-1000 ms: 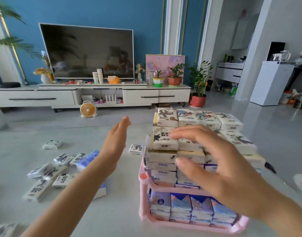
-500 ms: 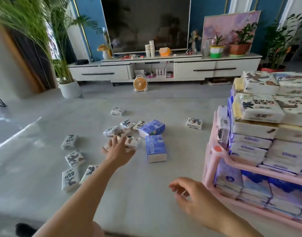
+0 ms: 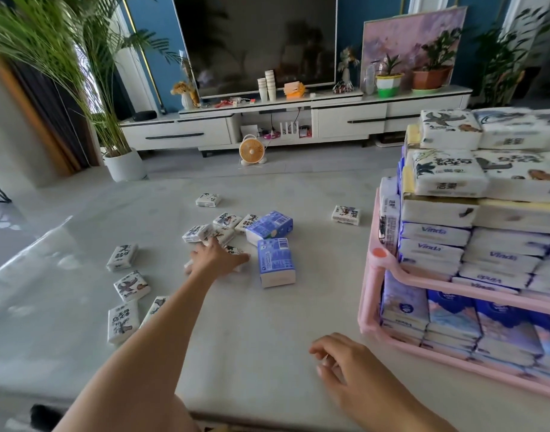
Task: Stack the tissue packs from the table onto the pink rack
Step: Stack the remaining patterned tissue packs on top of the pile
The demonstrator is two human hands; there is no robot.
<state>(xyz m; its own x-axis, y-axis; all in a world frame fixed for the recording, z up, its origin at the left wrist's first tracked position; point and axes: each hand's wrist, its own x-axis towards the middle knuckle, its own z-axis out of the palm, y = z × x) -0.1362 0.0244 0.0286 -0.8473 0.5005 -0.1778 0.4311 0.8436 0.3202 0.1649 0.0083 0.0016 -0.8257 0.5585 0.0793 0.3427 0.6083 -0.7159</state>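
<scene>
Pale glossy table [image 3: 236, 353]; television [image 3: 255, 42] beyond. Pink plastic rack [image 3: 372, 294] right, stacked soft rectangular packs. Left hand [image 3: 216, 260] spread flat on white pack [image 3: 233, 254]; right hand [image 3: 351, 366] loosely curled, empty.

Soft daylight fills the room, brightest at the left of the frame, where a pale glare streak lies across the table [image 3: 33, 244] at centre left. The dark television [image 3: 255, 42] at upper centre mirrors dim shapes. Shadows under the tissue packs [image 3: 269, 226] are faint. Wide-angle bending curves the cabinet [image 3: 298, 120] and the edges, and the pink rack [image 3: 373, 275] at the right edge looks slightly smeared.
</scene>
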